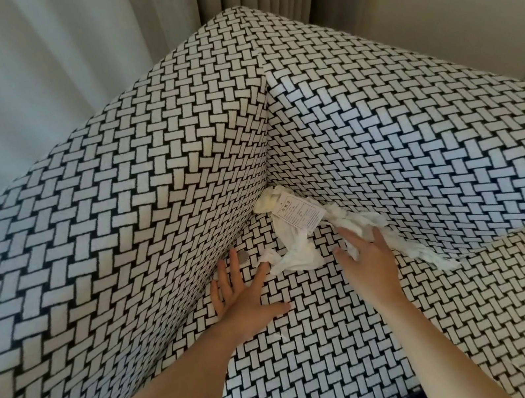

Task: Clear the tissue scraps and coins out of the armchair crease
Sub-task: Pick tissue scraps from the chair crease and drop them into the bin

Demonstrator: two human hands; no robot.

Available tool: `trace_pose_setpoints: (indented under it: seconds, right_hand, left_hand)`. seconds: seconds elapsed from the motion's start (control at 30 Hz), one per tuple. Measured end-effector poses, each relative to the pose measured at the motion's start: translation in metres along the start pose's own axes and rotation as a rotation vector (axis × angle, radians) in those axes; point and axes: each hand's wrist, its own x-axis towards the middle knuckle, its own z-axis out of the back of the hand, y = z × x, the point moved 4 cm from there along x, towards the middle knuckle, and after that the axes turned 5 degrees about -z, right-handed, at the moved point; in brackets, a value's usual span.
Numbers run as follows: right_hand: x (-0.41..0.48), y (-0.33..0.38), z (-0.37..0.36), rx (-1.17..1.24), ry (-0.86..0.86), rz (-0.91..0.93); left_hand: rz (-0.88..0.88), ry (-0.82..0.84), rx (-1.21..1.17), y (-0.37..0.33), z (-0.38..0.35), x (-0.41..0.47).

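Fingers (234, 269) of the left hand (247, 300) lie straight and spread, flat on the seat cushion (347, 341), grasping nothing. Their tips reach the crease against the left upholstered panel (122, 239), and one tip sits just beside a grey coin (244, 256) lodged there. Only this one coin shows.

The right hand (368, 261) rests in the tissue scraps (298, 257), which run from the inner corner along the right-hand crease. Paper covers part of its fingers (347, 235), so it cannot be told whether they have pinched a scrap or merely lie on it. A printed label (299, 217) lies among the scraps; whether it is loose or sewn to the chair cannot be told.

Risks noted:
- A fingertip pressing down at the coin would likely drive it deeper into the crease; it wants hooking outward.
- The tissue looks thin and stringy, so a hard pull on one end may tear it and leave pieces wedged.
- White scraps read poorly against the white-and-black weave. A small fleck (278, 335) on the seat near the left wrist is easily missed.

Clearance: the corner is closed on two sides by steep panels, leaving little room to turn a hand. The open way out is back across the seat, toward the person.
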Motion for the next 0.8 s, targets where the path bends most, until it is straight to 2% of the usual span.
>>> trace_pose_setpoints:
  seconds: [0.07, 0.13, 0.3, 0.43, 0.57, 0.8]
  right_hand:
    - [0.005, 0.000, -0.008, -0.167, 0.133, -0.080]
    - [0.014, 0.006, -0.012, -0.275, 0.186, -0.103]
    - [0.037, 0.018, -0.021, -0.496, 0.247, -0.170]
    - [0.049, 0.027, -0.014, -0.640, 0.264, -0.137]
    - [0.052, 0.034, -0.008, -0.921, 0.226, -0.007]
    - [0.047, 0.030, -0.001, -0.985, 0.117, 0.238]
  left_hand:
    - [0.001, 0.000, -0.006, 0.000, 0.000, 0.000]
    - [0.002, 0.002, -0.006, 0.000, 0.000, 0.000]
    - [0.003, 0.011, 0.013, -0.001, 0.000, 0.000]
    - [0.010, 0.010, 0.016, -0.001, 0.000, -0.001]
    - [0.010, 0.011, 0.022, -0.002, 0.002, -0.001]
    - [0.018, 0.022, 0.034, -0.003, 0.002, -0.002]
